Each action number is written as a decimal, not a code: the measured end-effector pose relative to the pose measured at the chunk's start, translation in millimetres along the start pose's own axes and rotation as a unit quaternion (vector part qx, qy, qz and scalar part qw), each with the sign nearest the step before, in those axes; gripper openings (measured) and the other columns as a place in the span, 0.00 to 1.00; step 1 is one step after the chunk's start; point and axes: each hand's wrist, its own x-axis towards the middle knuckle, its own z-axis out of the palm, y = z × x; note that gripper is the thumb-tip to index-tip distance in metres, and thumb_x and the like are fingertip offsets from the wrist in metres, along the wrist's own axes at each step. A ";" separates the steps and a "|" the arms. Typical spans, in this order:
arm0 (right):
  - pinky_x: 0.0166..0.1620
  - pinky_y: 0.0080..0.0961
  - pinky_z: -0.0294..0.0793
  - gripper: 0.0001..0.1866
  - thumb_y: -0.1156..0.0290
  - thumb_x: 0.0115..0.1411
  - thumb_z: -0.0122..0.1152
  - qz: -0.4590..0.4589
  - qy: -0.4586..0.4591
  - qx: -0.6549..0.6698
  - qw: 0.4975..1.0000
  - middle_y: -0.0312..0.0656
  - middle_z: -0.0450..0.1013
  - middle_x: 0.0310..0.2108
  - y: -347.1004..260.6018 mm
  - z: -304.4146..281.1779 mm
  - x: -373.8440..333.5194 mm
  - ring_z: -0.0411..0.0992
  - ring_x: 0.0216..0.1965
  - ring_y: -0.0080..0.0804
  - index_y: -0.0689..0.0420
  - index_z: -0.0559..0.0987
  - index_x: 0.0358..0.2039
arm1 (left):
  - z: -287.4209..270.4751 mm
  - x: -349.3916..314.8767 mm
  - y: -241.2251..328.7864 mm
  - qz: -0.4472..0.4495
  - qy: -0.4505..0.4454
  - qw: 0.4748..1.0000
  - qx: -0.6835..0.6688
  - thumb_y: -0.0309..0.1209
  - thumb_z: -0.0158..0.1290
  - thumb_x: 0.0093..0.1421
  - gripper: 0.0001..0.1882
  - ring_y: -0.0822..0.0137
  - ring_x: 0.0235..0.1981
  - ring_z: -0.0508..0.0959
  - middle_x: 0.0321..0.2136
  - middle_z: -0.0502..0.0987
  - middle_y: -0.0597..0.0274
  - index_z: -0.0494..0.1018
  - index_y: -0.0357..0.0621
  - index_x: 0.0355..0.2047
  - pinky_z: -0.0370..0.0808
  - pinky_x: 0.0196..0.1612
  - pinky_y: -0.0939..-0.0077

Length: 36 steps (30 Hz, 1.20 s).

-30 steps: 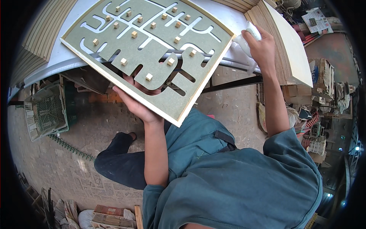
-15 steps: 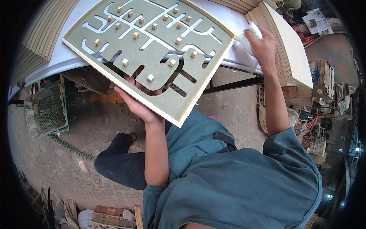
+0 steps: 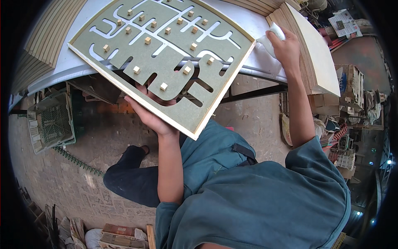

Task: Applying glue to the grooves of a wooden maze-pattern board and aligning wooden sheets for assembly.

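A grey-green board (image 3: 168, 62) with winding cut-out slots tilts over the table, edged by a pale wooden frame (image 3: 225, 94). Several small wooden cubes (image 3: 137, 69) stand spread across its face. My left hand (image 3: 152, 118) supports the board from beneath at the near edge; its thumb lies along the frame, and some fingers show through the slots. Beside the frame's right corner, my right hand (image 3: 288, 50) grips a soft white squeeze bag (image 3: 267, 46). The bag's narrow end points at that corner; whether it touches, I cannot tell.
Under the board lies a white-topped table (image 3: 62, 68). Stacked wooden panels stand on its right (image 3: 309, 50) and left (image 3: 52, 33). A green plastic crate (image 3: 52, 120) sits below at left, near a coiled green hose (image 3: 78, 161). Cartons and clutter (image 3: 350, 89) line the right side.
The board has shifted very slightly, its near corner a touch lower and to the left. Both hands keep their grips in nearly the same places.
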 end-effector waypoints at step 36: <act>0.43 0.24 0.75 0.21 0.64 0.67 0.48 0.068 -0.270 0.455 0.846 0.43 0.72 0.45 -138.8 -44.5 -13.7 0.74 0.42 0.26 0.63 0.67 0.55 | -122.0 60.6 -71.0 0.068 0.092 0.979 0.167 0.37 0.46 0.67 0.14 0.73 0.33 0.75 0.33 0.74 0.63 0.70 0.35 0.39 0.74 0.34 0.78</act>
